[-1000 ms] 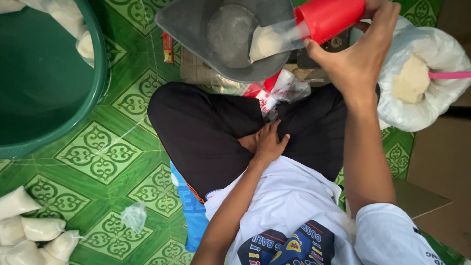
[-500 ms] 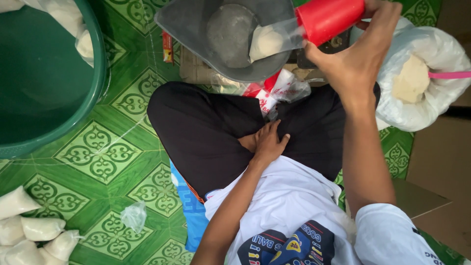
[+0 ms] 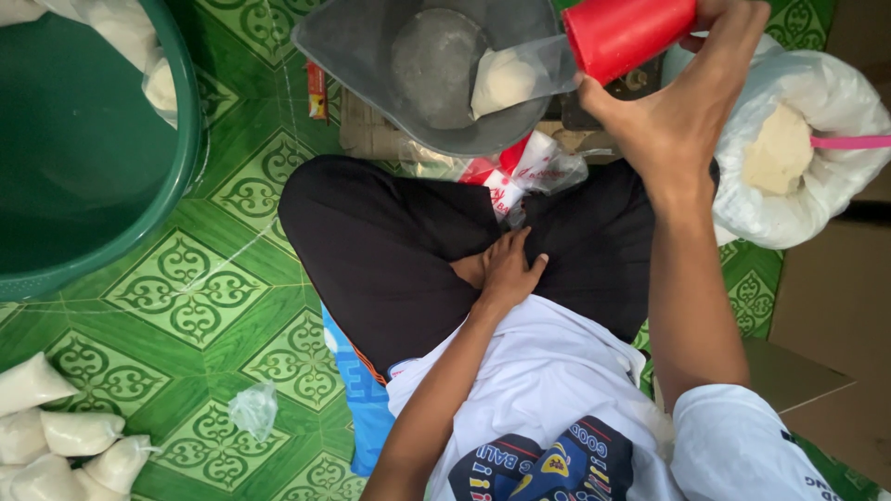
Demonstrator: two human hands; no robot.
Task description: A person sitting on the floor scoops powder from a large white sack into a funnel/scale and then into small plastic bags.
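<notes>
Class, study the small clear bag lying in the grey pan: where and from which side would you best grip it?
Probably at the small clear bag's empty neck, from the right, beside the red cup in the right hand; the powder bulges at its left end, leaving the neck flat.

A basin sits upper left, a scale pan top centre, an open sack upper right, and filled bags lower left.

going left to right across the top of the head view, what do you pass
green basin → grey scale pan → small clear bag of white powder → red cup held in the right hand → big white sack of powder with a pink scoop handle
</notes>
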